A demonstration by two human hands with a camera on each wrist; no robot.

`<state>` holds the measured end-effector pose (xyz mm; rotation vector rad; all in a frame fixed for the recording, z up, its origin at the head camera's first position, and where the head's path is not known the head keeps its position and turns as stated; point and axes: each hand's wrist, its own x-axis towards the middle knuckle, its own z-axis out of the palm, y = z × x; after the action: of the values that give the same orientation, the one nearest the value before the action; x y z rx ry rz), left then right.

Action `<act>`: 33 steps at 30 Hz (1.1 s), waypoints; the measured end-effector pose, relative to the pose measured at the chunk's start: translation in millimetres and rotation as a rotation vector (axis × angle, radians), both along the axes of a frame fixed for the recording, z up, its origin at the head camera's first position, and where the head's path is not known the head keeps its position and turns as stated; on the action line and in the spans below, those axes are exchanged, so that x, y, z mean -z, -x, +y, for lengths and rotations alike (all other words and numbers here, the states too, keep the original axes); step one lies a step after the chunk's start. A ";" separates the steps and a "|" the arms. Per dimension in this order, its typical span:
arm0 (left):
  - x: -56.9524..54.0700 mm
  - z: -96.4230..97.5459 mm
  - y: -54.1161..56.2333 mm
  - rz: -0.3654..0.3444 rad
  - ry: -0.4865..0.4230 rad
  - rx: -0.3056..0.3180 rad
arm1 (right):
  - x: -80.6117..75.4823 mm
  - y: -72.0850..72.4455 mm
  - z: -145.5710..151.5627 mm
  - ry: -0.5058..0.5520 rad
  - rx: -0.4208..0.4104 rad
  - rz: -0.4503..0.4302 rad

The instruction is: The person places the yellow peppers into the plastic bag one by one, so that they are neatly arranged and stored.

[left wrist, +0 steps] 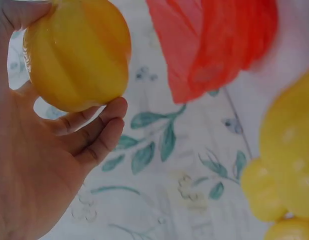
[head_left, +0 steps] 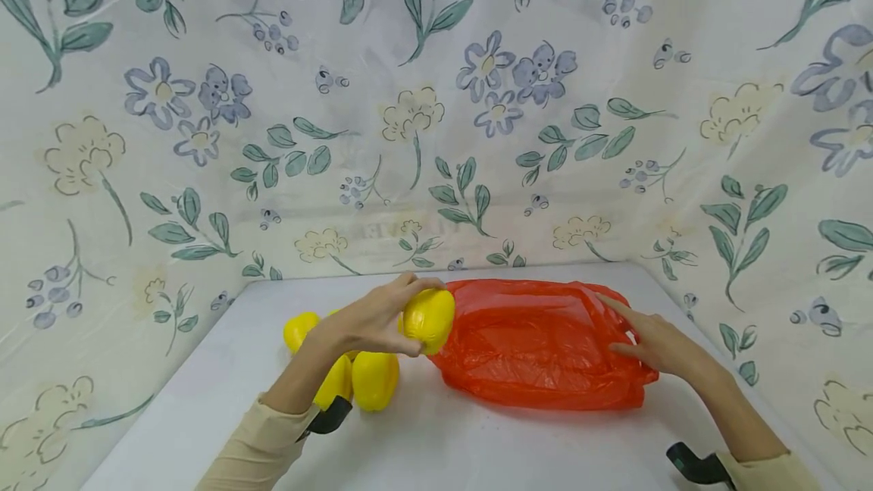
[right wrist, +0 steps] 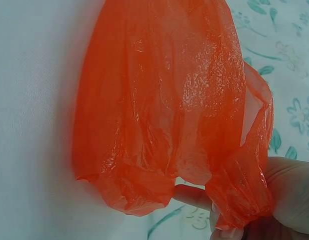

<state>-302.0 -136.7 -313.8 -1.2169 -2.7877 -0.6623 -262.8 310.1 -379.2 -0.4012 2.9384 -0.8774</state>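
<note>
A smooth white surface (head_left: pixel 423 453) stretches away beneath a hanging cloth backdrop (head_left: pixel 412 116), which rises behind it and along both sides, patterned with green leafy sprigs, blue-violet flowers, small berries and pale yellow blooms. Loose yellow peppers (head_left: pixel 375 381) lie clustered on the left of the surface, partly hidden by an arm, and a thin, shiny, crinkled red plastic bag (head_left: pixel 532 354) spreads across the middle and right. Two arms reach in from the lower corners, their beige sleeves (head_left: pixel 255 442) ending on the forearms, with a dark device (head_left: pixel 330 415) at each wrist. The left hand (head_left: pixel 378 317) is raised above the surface, its grip clamped on one yellow bell pepper (head_left: pixel 430 320), thumb on the near side and fingers curved over the far side; the pepper is held near the bag's left end, with a gap visible from the left wrist. The right hand (head_left: pixel 664 343) angles inward at the bag's right end, its grip pinching a gathered bunch of the red plastic between thumb and fingers.
</note>
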 end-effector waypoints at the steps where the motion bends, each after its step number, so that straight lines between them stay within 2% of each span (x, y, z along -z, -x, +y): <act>1: -1.7 5.9 0.9 0.010 0.016 0.010 | -0.2 0.2 0.4 -0.002 -0.005 0.006; 9: -11.7 51.5 8.6 0.020 0.108 0.114 | -2.8 -1.1 1.4 -0.012 -0.010 0.024; 14: -9.3 73.9 10.1 0.051 0.131 0.177 | -2.1 -2.3 0.2 -0.032 -0.008 0.039; 19: -4.4 94.2 15.6 0.071 0.160 0.198 | -1.8 -2.6 0.1 -0.024 -0.003 0.034; 24: 1.4 115.7 22.2 0.026 0.181 0.206 | -1.3 -1.2 -0.7 -0.031 0.001 0.053; 29: 6.5 136.4 24.1 -0.039 0.207 0.222 | -2.1 -0.1 -1.9 -0.042 0.007 0.050; 33: 9.3 150.8 27.2 -0.061 0.231 0.221 | -4.0 -0.2 -1.9 -0.053 0.017 0.043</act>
<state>-329.1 14.2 -323.1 -1.5901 -2.8692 -0.3987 -262.5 308.2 -375.2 -0.3980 3.0013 -0.8007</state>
